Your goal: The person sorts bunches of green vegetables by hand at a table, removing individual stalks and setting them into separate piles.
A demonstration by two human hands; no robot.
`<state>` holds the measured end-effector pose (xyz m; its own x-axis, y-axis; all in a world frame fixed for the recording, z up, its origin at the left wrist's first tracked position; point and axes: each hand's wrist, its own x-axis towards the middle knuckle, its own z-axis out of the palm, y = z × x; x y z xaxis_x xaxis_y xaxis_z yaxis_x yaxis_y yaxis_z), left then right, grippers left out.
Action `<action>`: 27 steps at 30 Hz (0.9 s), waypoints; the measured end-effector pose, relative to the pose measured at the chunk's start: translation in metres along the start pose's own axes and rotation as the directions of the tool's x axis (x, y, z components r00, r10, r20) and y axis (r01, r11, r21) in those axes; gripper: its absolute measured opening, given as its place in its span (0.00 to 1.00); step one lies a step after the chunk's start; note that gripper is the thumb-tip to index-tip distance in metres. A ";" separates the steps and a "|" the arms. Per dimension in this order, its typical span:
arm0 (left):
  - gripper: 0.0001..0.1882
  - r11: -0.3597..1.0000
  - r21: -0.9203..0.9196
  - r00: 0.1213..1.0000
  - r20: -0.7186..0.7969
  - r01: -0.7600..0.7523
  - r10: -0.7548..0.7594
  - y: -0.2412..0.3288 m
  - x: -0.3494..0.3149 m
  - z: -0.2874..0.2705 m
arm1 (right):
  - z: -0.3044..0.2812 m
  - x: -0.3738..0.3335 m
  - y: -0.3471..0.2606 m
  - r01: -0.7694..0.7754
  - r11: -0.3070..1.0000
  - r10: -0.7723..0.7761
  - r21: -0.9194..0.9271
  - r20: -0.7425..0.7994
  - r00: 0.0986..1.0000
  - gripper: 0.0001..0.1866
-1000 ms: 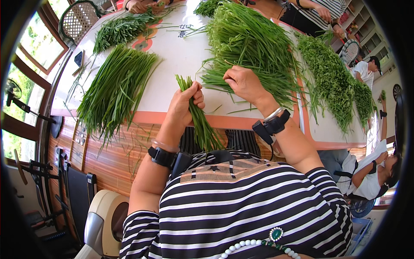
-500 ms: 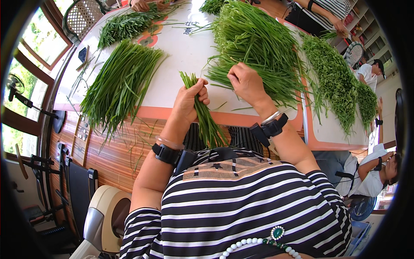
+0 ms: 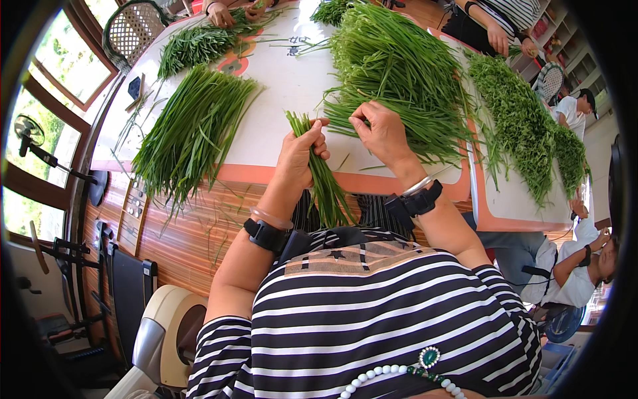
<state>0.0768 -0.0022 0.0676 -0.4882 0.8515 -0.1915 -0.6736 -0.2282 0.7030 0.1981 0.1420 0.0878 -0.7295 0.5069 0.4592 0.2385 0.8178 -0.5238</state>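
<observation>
My left hand [image 3: 302, 154] is wrapped round a small bundle of garlic chives [image 3: 325, 193], held upright over the table's near edge. The leaves hang down towards my lap, and the cut tops stick out above my fist. To the right, my right hand [image 3: 384, 136] has thumb and forefinger pinched together; whatever they hold is too small to make out. Just beyond it spreads a big heap of garlic chives [image 3: 399, 73]. A second pile of garlic chives [image 3: 193, 126] lies left of my left hand, its leaf ends drooping over the edge.
The white table [image 3: 282, 83] has an orange border. Another person's hands [image 3: 222, 14] work at a green pile [image 3: 199, 50] at the far left. On the adjoining right table lies a long leafy green heap [image 3: 515, 120], with people around it. A cream chair [image 3: 166, 326] stands at lower left.
Both hands keep nearly the same pose, the left a little nearer the right. At the far right, a person's hands have come together over some greens.
</observation>
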 end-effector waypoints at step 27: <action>0.12 0.926 -0.297 0.956 0.247 0.232 -0.161 0.024 -0.001 -0.034 | -0.011 -0.023 0.004 0.078 0.975 -0.050 -0.208 0.135 0.990 0.04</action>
<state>0.0422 -0.0242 0.0612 -0.2214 0.9669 -0.1268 -0.9020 -0.1536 0.4035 0.2234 0.1367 0.0833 -0.8206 0.4235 0.3837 0.3091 0.8936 -0.3253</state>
